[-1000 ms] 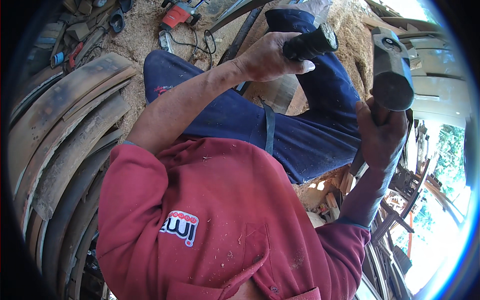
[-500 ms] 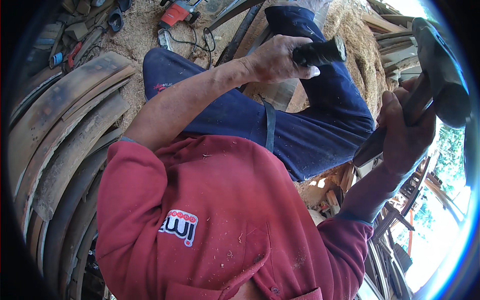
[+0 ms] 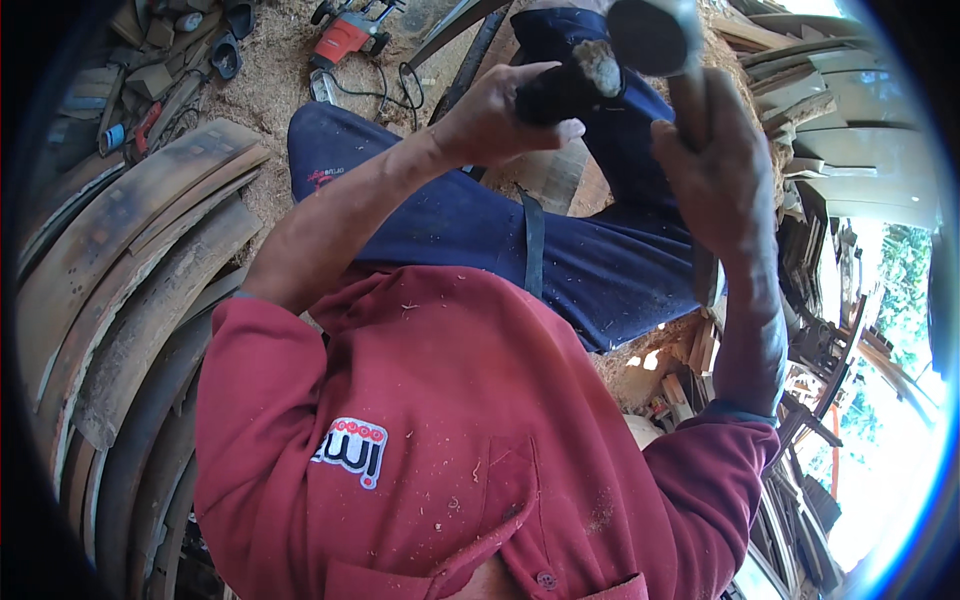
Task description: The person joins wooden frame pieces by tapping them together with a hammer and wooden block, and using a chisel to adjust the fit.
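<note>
My left hand (image 3: 490,115) is wrapped round a thick black tool handle (image 3: 556,97) with a frayed, pale end. The rest of that tool is hidden beneath the hand. My right hand (image 3: 718,165) grips a hammer (image 3: 650,38) by its wooden shaft. Its round, dark head is raised just beside the pale end of the black handle; I cannot tell whether they touch. Below both hands are my legs in dark blue trousers (image 3: 610,255), with a dark strap (image 3: 534,240) across them. A wooden board (image 3: 553,178) shows between my legs.
Curved wooden planks (image 3: 140,260) are stacked on the left. A red power tool (image 3: 350,38) with a black cord lies on the sawdust-covered floor (image 3: 262,85), near dark shoes (image 3: 226,55). More timber (image 3: 790,50) is piled at the far right.
My right hand has swung the hammer left and inward, bringing its head beside the black handle. My left hand, still holding the handle, has shifted slightly left.
</note>
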`<state>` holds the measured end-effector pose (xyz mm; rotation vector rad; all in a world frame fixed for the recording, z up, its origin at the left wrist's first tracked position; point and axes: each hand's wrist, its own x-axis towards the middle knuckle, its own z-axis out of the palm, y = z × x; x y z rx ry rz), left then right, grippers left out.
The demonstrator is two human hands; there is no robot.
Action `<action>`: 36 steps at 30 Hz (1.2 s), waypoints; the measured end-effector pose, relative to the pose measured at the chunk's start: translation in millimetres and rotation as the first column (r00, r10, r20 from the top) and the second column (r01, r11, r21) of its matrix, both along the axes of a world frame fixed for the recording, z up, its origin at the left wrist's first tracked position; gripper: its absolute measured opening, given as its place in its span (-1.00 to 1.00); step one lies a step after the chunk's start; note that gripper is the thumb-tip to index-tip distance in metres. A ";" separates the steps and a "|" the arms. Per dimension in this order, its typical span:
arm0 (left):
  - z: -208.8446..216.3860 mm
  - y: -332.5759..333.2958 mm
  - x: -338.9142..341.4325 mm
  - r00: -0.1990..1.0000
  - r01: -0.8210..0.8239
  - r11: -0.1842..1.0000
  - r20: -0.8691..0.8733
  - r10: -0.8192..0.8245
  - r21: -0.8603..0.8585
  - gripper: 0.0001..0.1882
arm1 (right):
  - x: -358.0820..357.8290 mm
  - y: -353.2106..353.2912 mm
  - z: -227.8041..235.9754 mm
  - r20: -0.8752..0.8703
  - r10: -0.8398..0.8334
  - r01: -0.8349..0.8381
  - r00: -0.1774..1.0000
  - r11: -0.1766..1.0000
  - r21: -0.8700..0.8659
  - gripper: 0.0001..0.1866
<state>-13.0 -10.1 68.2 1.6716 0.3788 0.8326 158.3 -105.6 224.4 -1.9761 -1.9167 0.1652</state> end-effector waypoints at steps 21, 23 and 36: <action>-28.4 -5.0 -6.5 0.993 -0.051 0.994 0.112 0.039 0.102 -0.83 | -15.7 7.6 26.8 0.005 0.157 -0.155 0.988 0.975 0.157 -0.69; -19.9 -0.7 3.9 0.999 0.013 0.999 0.052 -0.010 -0.043 -0.85 | -16.7 1.6 49.9 -0.384 -0.093 0.184 0.918 0.961 0.206 -0.71; 21.4 54.7 11.3 0.907 0.119 0.923 0.419 0.049 -0.366 -0.61 | 11.6 -13.9 27.1 -0.544 -0.154 0.209 0.825 0.977 0.040 -0.65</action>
